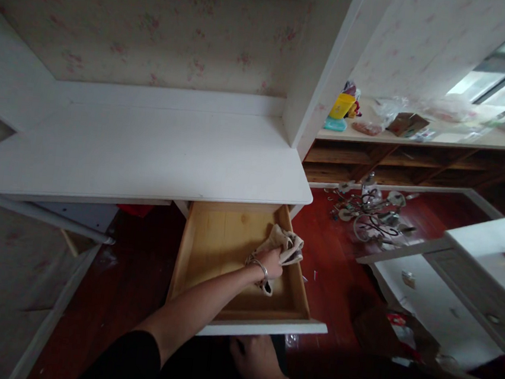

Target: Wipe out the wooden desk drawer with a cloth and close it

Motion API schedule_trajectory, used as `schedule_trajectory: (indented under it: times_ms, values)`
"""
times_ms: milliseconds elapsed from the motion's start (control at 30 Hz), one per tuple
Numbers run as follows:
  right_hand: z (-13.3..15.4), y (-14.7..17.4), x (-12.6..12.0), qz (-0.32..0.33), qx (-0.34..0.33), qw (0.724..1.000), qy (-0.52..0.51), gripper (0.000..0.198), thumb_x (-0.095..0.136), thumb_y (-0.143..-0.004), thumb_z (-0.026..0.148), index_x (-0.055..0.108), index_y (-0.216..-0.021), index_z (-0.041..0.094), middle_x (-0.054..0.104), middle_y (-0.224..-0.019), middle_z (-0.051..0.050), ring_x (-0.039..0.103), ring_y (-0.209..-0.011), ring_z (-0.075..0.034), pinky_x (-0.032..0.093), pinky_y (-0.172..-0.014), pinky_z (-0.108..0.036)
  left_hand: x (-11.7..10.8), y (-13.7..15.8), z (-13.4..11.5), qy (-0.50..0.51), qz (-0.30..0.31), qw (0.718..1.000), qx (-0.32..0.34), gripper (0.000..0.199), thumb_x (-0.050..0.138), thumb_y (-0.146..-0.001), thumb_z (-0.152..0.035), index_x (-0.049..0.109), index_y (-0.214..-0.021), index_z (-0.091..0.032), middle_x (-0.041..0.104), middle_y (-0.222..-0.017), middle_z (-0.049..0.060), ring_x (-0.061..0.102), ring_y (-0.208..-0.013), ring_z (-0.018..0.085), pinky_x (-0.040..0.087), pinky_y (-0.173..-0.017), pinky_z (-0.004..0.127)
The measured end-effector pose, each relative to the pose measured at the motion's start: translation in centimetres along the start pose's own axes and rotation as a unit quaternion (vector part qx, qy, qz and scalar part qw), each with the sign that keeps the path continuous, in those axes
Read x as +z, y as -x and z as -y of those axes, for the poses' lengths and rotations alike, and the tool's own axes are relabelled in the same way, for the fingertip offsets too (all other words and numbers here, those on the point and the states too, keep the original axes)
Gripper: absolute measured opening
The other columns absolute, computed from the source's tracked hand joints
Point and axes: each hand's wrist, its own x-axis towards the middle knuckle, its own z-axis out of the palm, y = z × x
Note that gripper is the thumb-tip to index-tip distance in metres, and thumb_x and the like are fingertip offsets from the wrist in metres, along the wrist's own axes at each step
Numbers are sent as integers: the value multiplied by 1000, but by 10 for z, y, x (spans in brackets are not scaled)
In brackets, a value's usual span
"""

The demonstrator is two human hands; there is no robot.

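My left hand [269,264] reaches into an open wooden drawer [211,251] under a white desk top [148,155]. It grips a crumpled beige cloth [286,245] pressed against the drawer's right inner wall, and a bracelet circles the wrist. My right hand [256,360] sits low, just under the drawer's white front panel [306,327]. Its fingers point up into the dark below the panel, and I cannot tell whether they hold it. The drawer bottom is bare wood.
A red-brown wood floor [330,262] lies to the right, with a tangled metal lamp fixture [372,216] on it. A windowsill shelf [463,137] carries a yellow container, bags and a box. White furniture panels [438,303] lie at right, with scattered litter near them.
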Motion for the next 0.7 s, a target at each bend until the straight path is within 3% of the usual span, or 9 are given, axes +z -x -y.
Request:
schedule_trajectory:
  times_ms: [133, 300, 533, 700]
  values:
    - [-1, 0, -1, 9, -2, 1000, 5, 28, 44, -90, 27, 72, -93, 25, 72, -95, -3, 64, -91, -21, 42, -80, -28, 2, 40, -4, -79, 74, 994, 22, 41, 65, -68, -21, 63, -109, -24, 68, -102, 11, 64, -95, 30, 53, -77, 38]
    - [2, 0, -5, -3, -8, 1000, 4, 26, 45, -89, 25, 71, -92, 25, 72, -95, -3, 64, -91, -21, 41, -81, -28, -6, 72, 0, -233, 189, 948, 107, 37, 64, -65, -22, 65, -101, -25, 69, -102, 7, 64, -95, 27, 52, -75, 35]
    - [2, 0, -2, -10, -12, 1000, 21, 27, 43, -90, 25, 70, -89, 24, 71, -94, -3, 64, -91, -21, 40, -79, -27, -45, 107, 39, -335, 200, 909, 146, 17, 61, -67, -22, 68, -82, -24, 71, -85, 6, 66, -82, 24, 49, -70, 33]
    - [1, 1, -1, 7, -8, 999, 32, 29, 42, -92, 28, 70, -93, 26, 72, -94, -3, 64, -91, -21, 41, -79, -28, -85, 138, 75, -456, 211, 855, 129, 8, 61, -71, -20, 69, -72, -21, 71, -76, 9, 65, -74, 24, 46, -70, 36]
